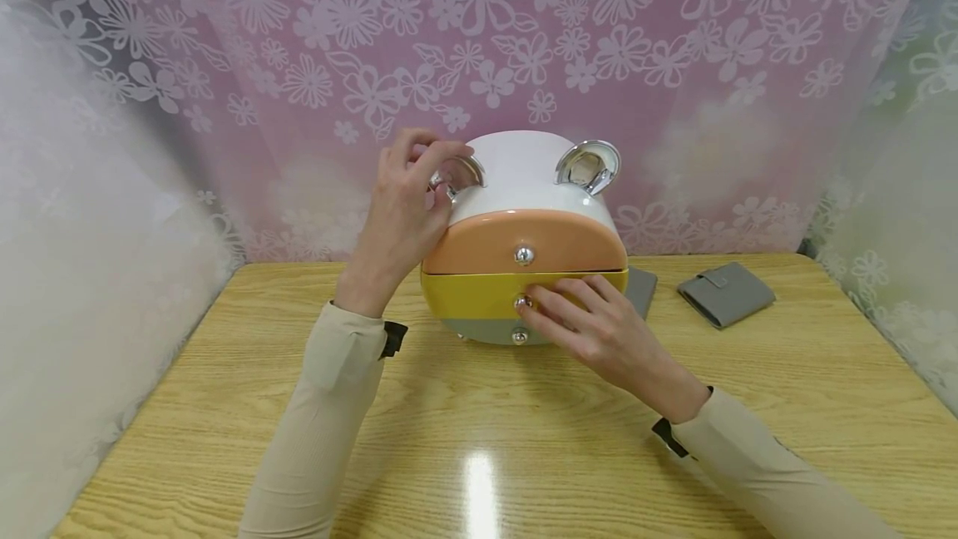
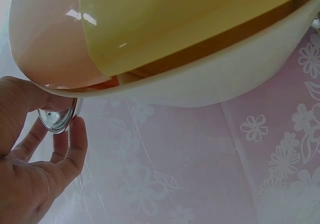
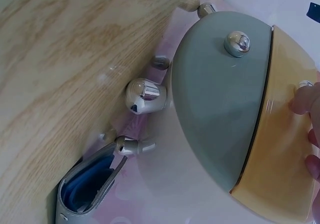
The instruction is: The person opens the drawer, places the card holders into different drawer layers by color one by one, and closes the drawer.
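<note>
The tabletop [image 1: 479, 439] carries a rounded drawer box [image 1: 524, 223] near its back edge, in front of a flowered curtain [image 1: 479, 23]. The box has a white top shell with two chrome ear-shaped handles and three stacked drawers: orange [image 1: 524, 239], yellow [image 1: 479, 294] and grey [image 3: 215, 94] at the bottom, each with a small chrome knob. The box stands on short chrome feet [image 3: 145, 95], seen from the right wrist view. To its right a grey wallet [image 1: 726, 294] lies on the wood, and a second grey pouch [image 3: 90, 184] with a blue lining sits just beside the box.

The step in hand looks like opening the middle drawer — one hand steadies the box while the other takes the knob. The next move, as I judge it, calls for a straight pull toward the person with the box held firm, since its feet could slide on the smooth wood.

The left hand [image 1: 404, 215] reaches up to the left chrome handle [image 2: 57, 119]; its fingers [image 2: 75, 149] are curled round the rim, thumb on one side, the others on the far side. The right hand [image 1: 599, 331] lies low against the yellow drawer front, fingers mostly straight and narrow, with the fingertips [image 1: 535, 310] pinching the yellow drawer's knob [image 1: 521, 303] — a light grip, not a full wrap.
</note>
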{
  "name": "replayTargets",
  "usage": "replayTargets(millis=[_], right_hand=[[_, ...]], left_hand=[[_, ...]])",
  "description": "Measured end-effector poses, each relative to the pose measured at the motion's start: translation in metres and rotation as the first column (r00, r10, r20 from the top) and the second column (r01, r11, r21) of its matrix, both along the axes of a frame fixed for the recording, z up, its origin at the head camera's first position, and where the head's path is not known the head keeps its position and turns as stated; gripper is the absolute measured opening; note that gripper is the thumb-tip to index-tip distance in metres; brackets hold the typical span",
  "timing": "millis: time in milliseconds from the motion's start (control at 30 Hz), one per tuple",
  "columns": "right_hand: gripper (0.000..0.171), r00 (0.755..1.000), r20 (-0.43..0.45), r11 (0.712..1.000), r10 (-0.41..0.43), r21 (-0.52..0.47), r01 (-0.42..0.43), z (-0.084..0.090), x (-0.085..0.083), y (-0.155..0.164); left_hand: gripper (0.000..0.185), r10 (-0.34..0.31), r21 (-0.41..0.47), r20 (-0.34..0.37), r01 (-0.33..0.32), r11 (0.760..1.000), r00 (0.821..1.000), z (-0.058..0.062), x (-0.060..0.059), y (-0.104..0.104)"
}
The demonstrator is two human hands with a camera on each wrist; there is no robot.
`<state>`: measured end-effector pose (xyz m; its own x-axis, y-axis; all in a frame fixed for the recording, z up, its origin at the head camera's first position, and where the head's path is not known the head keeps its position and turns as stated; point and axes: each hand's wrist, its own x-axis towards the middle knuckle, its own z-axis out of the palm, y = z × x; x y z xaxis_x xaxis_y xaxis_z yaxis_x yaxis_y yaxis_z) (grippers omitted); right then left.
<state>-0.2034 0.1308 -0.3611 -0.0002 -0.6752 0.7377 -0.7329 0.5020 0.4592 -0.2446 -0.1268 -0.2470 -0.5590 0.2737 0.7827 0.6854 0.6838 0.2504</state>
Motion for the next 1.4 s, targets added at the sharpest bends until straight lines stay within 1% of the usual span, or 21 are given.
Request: replayTargets(millis=[600,1033,1400], right_hand=[[0.028,1.0,-0.012,1.0,-0.01,0.007,0.01,-0.0008,-0.0031,0.0013],[0.029,1.0,-0.002,1.0,-0.001,0.022,0.001,0.0009,-0.0033,0.0025],[0.03,1.0,0.006,1.0,-0.001,0.022,0.001,0.0008,-0.0038,0.003]], left_hand=[[0.041,-0.007,0.013,0.006,0.007,1.0,1.0,-0.0007,0.0011,-0.0006],[0.04,-0.007,0.016,0.018,0.006,1.0,1.0,-0.0005,0.0018,-0.0006],[0.042,-0.007,0.017,0.0,0.007,1.0,1.0,-0.0009,0.0016,-0.0005]])
